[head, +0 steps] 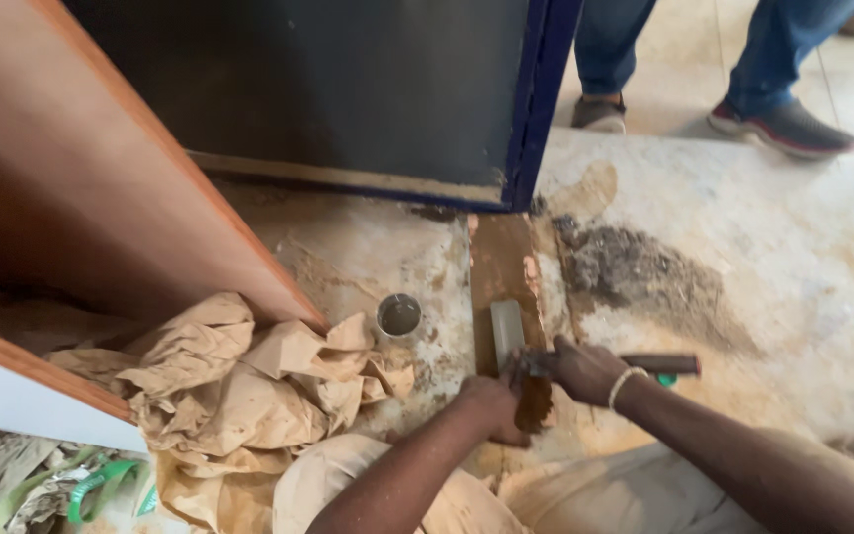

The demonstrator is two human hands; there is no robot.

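From the head camera I saw the right hand [585, 368] closed around the dark handle of a chisel [644, 364], its blade end pointing left toward a pale rectangular block [506, 329] that lay on a strip of brown wood [499, 267] set in the floor [793, 287]. A light band sat on the right wrist. The left hand [494, 405] was curled with its fingers pressed down on the lower, darker part of that wooden strip, just beside the tool's blade; I could not tell whether it held anything small beneath the fingers. The two hands were nearly touching, the left just below and left of the right. A small round metal cup [399, 315] stood on the stained floor to the left of the block, close to a heap of crumpled brown paper [239, 386]. A slanted reddish-brown board [101, 188] leaned over the paper, and a dark panel with a blue edge [542, 99] stood behind the strip. A patch of grey dirt [644, 272] lay to the right of the strip. Further back, another person's feet in shoes [783, 127] stood on the floor, well apart from the work.
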